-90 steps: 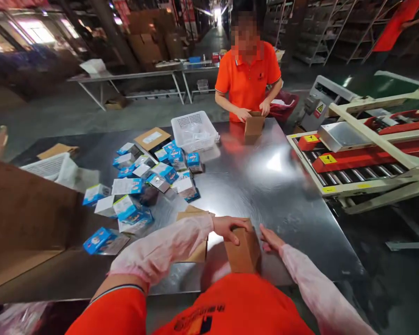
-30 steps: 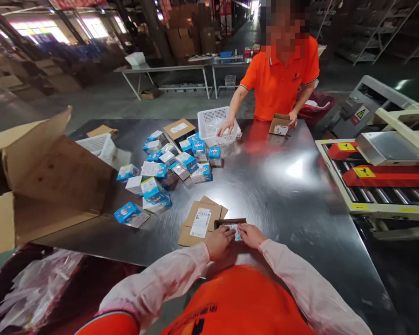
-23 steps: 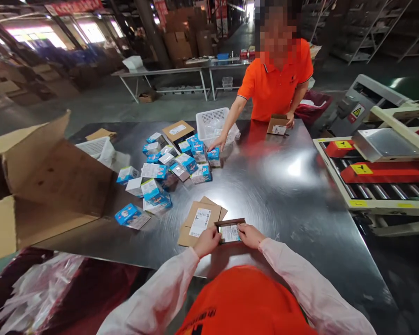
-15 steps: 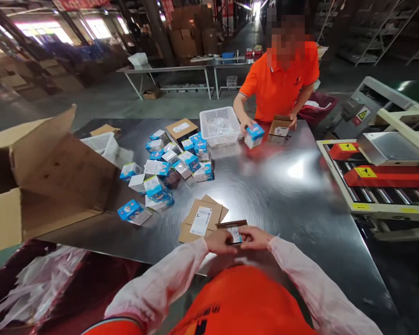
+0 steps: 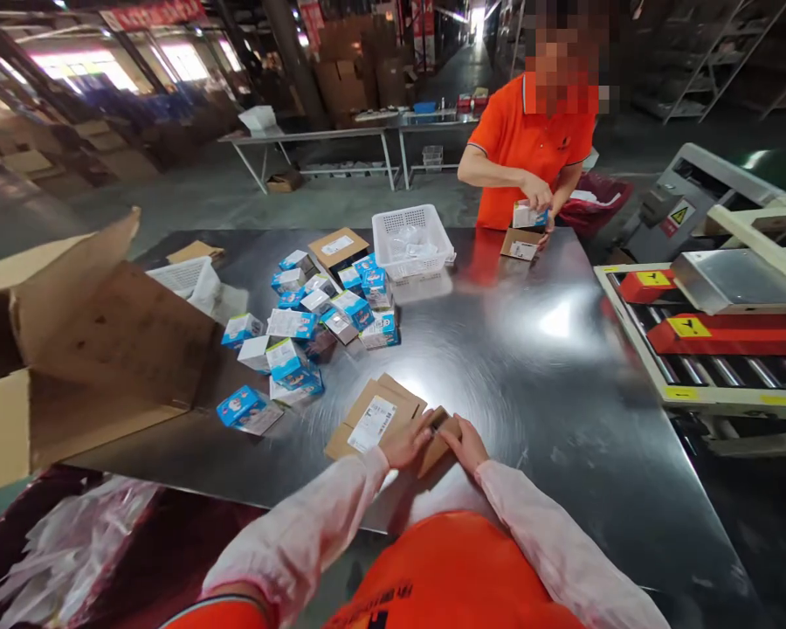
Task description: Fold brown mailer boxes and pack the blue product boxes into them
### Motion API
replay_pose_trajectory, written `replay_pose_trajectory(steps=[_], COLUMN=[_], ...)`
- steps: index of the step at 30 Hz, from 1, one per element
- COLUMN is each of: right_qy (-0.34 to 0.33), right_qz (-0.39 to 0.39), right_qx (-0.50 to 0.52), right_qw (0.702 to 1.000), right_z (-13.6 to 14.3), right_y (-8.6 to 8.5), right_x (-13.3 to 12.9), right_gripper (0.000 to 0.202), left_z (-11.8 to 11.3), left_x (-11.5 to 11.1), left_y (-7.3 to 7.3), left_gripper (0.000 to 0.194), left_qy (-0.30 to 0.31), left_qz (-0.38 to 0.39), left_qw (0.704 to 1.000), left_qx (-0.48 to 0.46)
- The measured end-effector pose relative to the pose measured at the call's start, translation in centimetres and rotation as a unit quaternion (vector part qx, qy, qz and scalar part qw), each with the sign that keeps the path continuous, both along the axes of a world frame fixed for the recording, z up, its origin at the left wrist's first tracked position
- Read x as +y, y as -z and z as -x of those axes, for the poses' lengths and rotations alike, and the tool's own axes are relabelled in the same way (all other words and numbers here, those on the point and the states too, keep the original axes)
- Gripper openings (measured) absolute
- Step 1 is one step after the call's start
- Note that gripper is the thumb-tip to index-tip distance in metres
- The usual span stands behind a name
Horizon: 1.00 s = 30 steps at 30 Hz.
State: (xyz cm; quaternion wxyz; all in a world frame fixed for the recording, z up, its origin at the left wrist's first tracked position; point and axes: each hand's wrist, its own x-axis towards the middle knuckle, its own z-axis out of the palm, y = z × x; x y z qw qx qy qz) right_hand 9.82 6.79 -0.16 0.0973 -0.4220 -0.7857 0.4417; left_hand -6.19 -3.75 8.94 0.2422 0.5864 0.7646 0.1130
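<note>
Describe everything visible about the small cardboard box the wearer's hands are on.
The small cardboard box is plain brown corrugated card, with no label in view. It sits on the shiny metal table near its front edge, beside a stack of flat cartons with a white barcode label. Its top flaps look folded nearly shut, with a dark gap between them. The left hand and right hand press on it from either side.

Small brown cardboard box (image 5: 440, 441): plain corrugated carton, resting on the near edge of the steel table, tilted. Top flaps partly folded, not fully flat. Left hand (image 5: 407, 444) and right hand (image 5: 468, 444) grip its opposite sides. Position: near centre, just right of flat cartons.
</note>
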Motion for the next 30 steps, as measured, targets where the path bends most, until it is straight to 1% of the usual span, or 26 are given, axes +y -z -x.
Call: replay_pose_trajectory(steps=[3,4,6,9,11,15,17,19,22,23,25,26,27,28,30], right_qy=[-0.008,-0.013,-0.021,-0.021,-0.019,-0.01,-0.001,0.007,0.022,0.027,0.038,0.045,0.052,0.06,0.076], right_qz=[-0.002,-0.006,-0.015,-0.022,-0.02,-0.019,-0.017,-0.009,0.027,0.038,0.047,0.044,0.042,0.042,0.042], right_qx=[-0.029,-0.041,-0.06,-0.069,-0.078,-0.09,-0.091,-0.082,-0.066,-0.066,-0.074,-0.078,-0.082,-0.085,-0.083], right_qw=[1.0,0.999,0.998,0.997,0.997,0.996,0.996,0.997,0.997,0.997,0.995,0.995,0.994,0.994,0.993], right_z=[-0.1,-0.1,-0.2,-0.7,-1.2,-2.4,-2.9,-3.2,-3.5,-3.5,-3.5,-3.5,-3.5,-3.5,-3.5], right_y=[-0.5,-0.7,-1.2,-1.5,-1.6,-1.6,-1.8,-2.0,-2.0,-2.0,-1.9,-1.9,-2.0,-2.1,-2.3], right_x=[-0.8,-1.0,-1.2,-1.4,-1.7,-2.6,-2.6,-2.0,-0.2,0.4,1.4,1.7,1.7,1.6,0.8], right_gripper=[0.063,0.064,0.061,0.057,0.056,0.06,0.062,0.063,0.05,0.047,0.05,0.053,0.055,0.058,0.062], left_z=[-2.0,-2.5,-3.2,-3.6,-3.8,-4.8,-5.2,-5.4,-5.4,-5.3,-5.3,-5.5,-5.7,-6.0,-6.7], left_x=[-0.5,-0.7,-0.9,-0.9,-0.7,-0.3,-0.1,0.3,1.3,1.6,1.6,1.2,0.4,-0.6,-3.4], left_y=[2.3,2.7,3.1,2.8,2.5,2.0,1.7,1.4,1.3,1.4,1.8,2.1,2.5,3.0,4.3], left_gripper=[0.07,0.077,0.09,0.104,0.106,0.095,0.094,0.099,0.111,0.116,0.122,0.121,0.116,0.106,0.076], left_qy=[-0.014,-0.022,-0.027,-0.041,-0.045,-0.04,-0.039,-0.031,-0.01,-0.005,-0.001,-0.006,-0.015,-0.033,-0.08], left_qz=[0.038,0.043,0.049,0.054,0.053,0.055,0.062,0.071,0.077,0.074,0.042,0.014,-0.017,-0.051,-0.115], left_qw=[0.999,0.999,0.998,0.997,0.997,0.997,0.997,0.996,0.996,0.997,0.999,1.0,0.999,0.997,0.986], left_qx=[0.01,0.018,0.022,0.026,0.028,0.025,0.038,0.046,0.032,0.024,0.012,0.015,0.027,0.049,0.096])
